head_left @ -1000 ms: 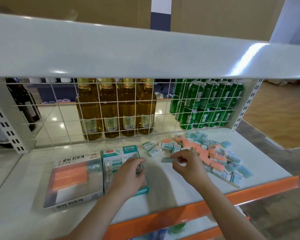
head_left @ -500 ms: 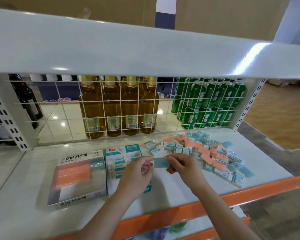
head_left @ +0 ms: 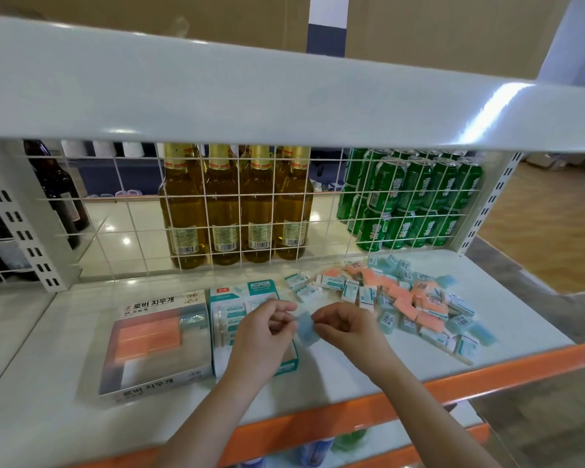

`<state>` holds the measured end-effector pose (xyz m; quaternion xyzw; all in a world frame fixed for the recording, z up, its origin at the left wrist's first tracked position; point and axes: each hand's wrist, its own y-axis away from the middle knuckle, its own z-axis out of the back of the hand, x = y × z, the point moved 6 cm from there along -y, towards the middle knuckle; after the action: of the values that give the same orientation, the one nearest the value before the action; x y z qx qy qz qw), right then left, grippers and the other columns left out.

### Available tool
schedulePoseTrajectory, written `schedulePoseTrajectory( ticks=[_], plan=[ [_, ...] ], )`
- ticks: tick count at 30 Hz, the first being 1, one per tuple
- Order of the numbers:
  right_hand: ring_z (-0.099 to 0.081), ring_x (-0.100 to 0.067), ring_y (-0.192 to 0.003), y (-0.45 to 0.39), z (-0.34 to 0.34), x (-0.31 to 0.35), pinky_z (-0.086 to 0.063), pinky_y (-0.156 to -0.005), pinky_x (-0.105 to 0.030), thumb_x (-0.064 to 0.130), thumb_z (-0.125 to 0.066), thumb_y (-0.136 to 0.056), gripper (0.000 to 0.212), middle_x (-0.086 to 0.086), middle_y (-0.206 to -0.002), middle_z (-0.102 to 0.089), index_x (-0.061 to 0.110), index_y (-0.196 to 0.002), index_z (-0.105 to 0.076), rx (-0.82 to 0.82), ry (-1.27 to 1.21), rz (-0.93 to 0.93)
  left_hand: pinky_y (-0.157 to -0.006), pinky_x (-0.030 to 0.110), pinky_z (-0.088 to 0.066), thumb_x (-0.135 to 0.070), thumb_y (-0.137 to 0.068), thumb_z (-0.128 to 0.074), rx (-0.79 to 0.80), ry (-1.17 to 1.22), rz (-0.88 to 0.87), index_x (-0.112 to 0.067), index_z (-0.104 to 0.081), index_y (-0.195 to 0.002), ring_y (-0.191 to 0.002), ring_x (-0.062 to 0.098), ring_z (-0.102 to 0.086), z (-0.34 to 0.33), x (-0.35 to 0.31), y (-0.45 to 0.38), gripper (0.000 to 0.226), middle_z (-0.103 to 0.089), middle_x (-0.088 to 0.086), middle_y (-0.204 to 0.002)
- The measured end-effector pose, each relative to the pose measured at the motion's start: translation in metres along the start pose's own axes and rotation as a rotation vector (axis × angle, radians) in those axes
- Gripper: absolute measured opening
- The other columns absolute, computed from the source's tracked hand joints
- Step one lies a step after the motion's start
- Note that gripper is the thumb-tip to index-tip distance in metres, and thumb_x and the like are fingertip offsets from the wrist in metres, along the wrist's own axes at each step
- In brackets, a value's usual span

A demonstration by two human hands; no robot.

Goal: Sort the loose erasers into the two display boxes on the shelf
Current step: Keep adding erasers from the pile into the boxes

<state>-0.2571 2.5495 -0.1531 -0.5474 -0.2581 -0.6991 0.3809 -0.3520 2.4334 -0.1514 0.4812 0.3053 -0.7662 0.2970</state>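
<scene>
Pale blue eraser (head_left: 307, 327), blurred, between both hands' fingers (head_left: 284, 324).

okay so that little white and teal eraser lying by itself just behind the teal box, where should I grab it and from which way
Probably best to pinch the eraser across its two long sides, coming straight down from above. It lies flat on the shelf with open surface around it, apart from the eraser pile and the teal box, so fingers can fit on both sides. Both hands now hold the blue eraser.
</scene>
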Motion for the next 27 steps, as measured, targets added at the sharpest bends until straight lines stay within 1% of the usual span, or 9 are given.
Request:
schedulePoseTrajectory(
  ticks=[3, 10, 14, 16, 17, 19, 22, 25, 27],
  plan=[
    [-0.056, -0.002, -0.061, -0.001, -0.005, 0.001, -0.047, -0.061, -0.015, -0.007, -0.06, -0.082, 0.027, 0.003, -0.069, -0.061, 0.019, -0.084, -0.061, 0.043, 0.01, 0.015, -0.069, 0.003, -0.044, -0.006, -0.084, -0.063, -0.003, 0.001, -0.002, -0.027, -0.058, -0.095, -0.08, -0.002, -0.058, 0.0, 0.0, 0.001, 0.024, -0.061, -0.013, -0.083],
    [-0.048, -0.004, -0.055, 0.001, -0.003, -0.003, -0.042, -0.056, -0.014, -0.006, -0.057, -0.082, 0.031, -0.001, -0.067, -0.058, 0.022, -0.095, -0.055, 0.01, 0.044, 0.021, -0.071, 0.01, -0.044, -0.011, -0.087, -0.06, -0.012, 0.025, 0.066, -0.031, -0.056, -0.097, -0.086, 0.001, -0.057, 0.003, 0.01, -0.002, 0.023, -0.062, -0.011, -0.09],
    [-0.037, -0.002, -0.051, 0.0, -0.003, 0.001, -0.034, -0.053, -0.014, -0.008, -0.052, -0.083, 0.036, 0.013, -0.054, -0.047, 0.026, -0.088, -0.061, -0.001, 0.051, 0.057, -0.073, 0.01, -0.042, -0.011, -0.088, -0.059, -0.002, 0.028, 0.097, -0.033, -0.057, -0.092, -0.088, 0.002, -0.058, 0.004, 0.015, -0.002, 0.023, -0.063, -0.01, -0.09],
    [-0.036, -0.001, -0.05, 0.0, -0.002, 0.004, -0.032, -0.052, -0.012, -0.009, -0.051, -0.084, 0.033, 0.008, -0.056, -0.045, 0.023, -0.083, -0.06, -0.027, 0.027, 0.063, -0.071, 0.008, -0.041, -0.012, -0.088, -0.058, 0.008, 0.014, 0.103, -0.032, -0.057, -0.093, -0.087, -0.001, -0.057, 0.005, 0.015, -0.002, 0.021, -0.063, -0.011, -0.09],
    [-0.036, -0.002, -0.05, -0.001, -0.001, 0.006, -0.031, -0.05, -0.011, -0.009, -0.052, -0.084, 0.029, 0.0, -0.059, -0.045, 0.019, -0.083, -0.058, -0.05, 0.007, 0.063, -0.07, 0.008, -0.041, -0.013, -0.089, -0.058, 0.018, 0.004, 0.108, -0.031, -0.058, -0.094, -0.086, -0.003, -0.056, 0.004, 0.014, -0.001, 0.019, -0.063, -0.012, -0.09],
    [-0.038, -0.005, -0.054, -0.003, 0.001, 0.006, -0.031, -0.05, -0.011, -0.007, -0.055, -0.083, 0.021, -0.01, -0.066, -0.046, 0.013, -0.082, -0.055, -0.113, -0.035, 0.057, -0.074, 0.01, -0.043, -0.014, -0.089, -0.057, 0.044, 0.001, 0.124, -0.029, -0.061, -0.097, -0.087, -0.002, -0.058, 0.001, 0.015, 0.0, 0.017, -0.064, -0.01, -0.092],
    [-0.047, -0.007, -0.062, -0.006, 0.002, 0.002, -0.039, -0.056, -0.015, -0.002, -0.06, -0.082, 0.012, -0.01, -0.071, -0.054, 0.008, -0.081, -0.055, -0.192, -0.074, 0.032, -0.08, 0.015, -0.048, -0.014, -0.089, -0.058, 0.058, 0.015, 0.133, -0.023, -0.064, -0.101, -0.088, 0.001, -0.06, -0.001, 0.014, 0.002, 0.016, -0.065, -0.01, -0.092],
    [-0.054, -0.016, -0.066, -0.007, 0.001, -0.002, -0.044, -0.064, -0.026, -0.001, -0.061, -0.082, 0.01, -0.015, -0.072, -0.059, 0.006, -0.079, -0.054, -0.216, -0.103, 0.009, -0.068, 0.001, -0.043, -0.015, -0.087, -0.061, 0.022, 0.032, 0.127, -0.023, -0.062, -0.098, -0.083, -0.005, -0.057, 0.0, 0.013, 0.001, 0.014, -0.064, -0.012, -0.089],
    [-0.058, -0.015, -0.063, -0.007, -0.002, -0.002, -0.048, -0.063, -0.024, -0.002, -0.061, -0.082, 0.012, -0.013, -0.069, -0.062, 0.005, -0.078, -0.053, -0.2, -0.142, 0.006, -0.064, -0.001, -0.041, -0.013, -0.085, -0.064, -0.009, 0.059, 0.14, -0.02, -0.062, -0.097, -0.08, -0.005, -0.056, 0.002, 0.015, 0.0, 0.014, -0.064, -0.01, -0.087]
  ],
)
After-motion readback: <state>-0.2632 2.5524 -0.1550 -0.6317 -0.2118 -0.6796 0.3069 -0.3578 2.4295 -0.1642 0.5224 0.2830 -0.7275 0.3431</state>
